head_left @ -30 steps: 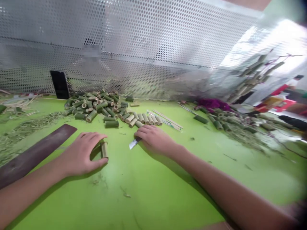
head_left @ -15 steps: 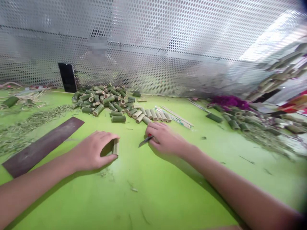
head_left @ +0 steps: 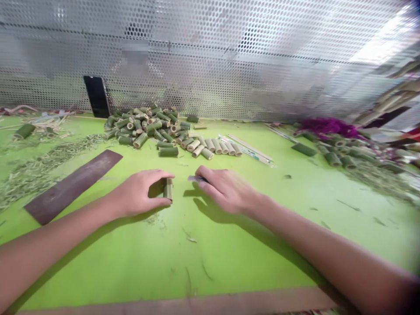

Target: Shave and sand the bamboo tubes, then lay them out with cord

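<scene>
Between thumb and fingers, my left hand (head_left: 139, 192) grips a short bamboo piece (head_left: 168, 190) by its two ends, low over the green table (head_left: 157, 267). To its right, my right hand (head_left: 226, 186) is closed around a small knife (head_left: 197, 179), whose blade points left toward the bamboo piece without touching it. Beyond the hands lies a heap of short green bamboo pieces (head_left: 152, 127). A row of paler, peeled pieces (head_left: 218, 146) continues from the heap to the right.
A dark brown strip (head_left: 74, 188) lies left, beside green shavings (head_left: 49, 164). A phone (head_left: 96, 97) leans on the perforated metal panel (head_left: 203, 57). Thin sticks (head_left: 251, 148) lie behind my right hand. Purple material (head_left: 330, 127) and more bamboo (head_left: 333, 159) are at right.
My right hand has come away from the row of peeled pieces, leaving one there, and its knife blade now points left. My left hand keeps its bamboo piece. The view has shifted slightly.
</scene>
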`<state>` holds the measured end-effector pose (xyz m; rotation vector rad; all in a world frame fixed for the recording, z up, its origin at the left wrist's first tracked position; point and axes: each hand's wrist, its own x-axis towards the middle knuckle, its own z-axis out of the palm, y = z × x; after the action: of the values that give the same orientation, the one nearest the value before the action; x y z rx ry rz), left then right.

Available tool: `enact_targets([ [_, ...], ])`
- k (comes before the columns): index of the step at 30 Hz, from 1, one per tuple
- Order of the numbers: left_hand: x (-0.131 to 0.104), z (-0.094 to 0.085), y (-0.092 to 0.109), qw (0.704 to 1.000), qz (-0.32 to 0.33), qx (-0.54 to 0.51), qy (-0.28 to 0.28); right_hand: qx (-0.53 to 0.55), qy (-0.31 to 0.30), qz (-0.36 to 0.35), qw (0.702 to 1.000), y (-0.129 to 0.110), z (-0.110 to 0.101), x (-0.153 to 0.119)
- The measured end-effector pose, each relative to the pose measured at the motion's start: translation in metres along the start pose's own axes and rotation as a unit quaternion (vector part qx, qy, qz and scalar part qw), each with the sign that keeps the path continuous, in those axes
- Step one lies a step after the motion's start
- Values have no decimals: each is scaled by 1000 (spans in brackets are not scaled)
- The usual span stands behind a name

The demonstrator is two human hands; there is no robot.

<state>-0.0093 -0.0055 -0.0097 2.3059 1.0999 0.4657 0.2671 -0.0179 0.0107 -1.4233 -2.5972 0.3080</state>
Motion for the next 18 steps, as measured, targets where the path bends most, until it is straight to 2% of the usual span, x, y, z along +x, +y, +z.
enact_targets([
  [5,2,0,-2,1000,-10,-13,5,2,-5,-28,1000,-12,4,17],
  [10,3,0,-7,1000,-28,8,12,-76,-35,-42,996,-23,3,36],
  [14,6,0,-10,1000,-22,5,8,-128,-63,-31,989,-32,4,39],
  [18,10,0,-11,1000,-4,17,1,-128,-76,-21,989,-35,6,39],
])
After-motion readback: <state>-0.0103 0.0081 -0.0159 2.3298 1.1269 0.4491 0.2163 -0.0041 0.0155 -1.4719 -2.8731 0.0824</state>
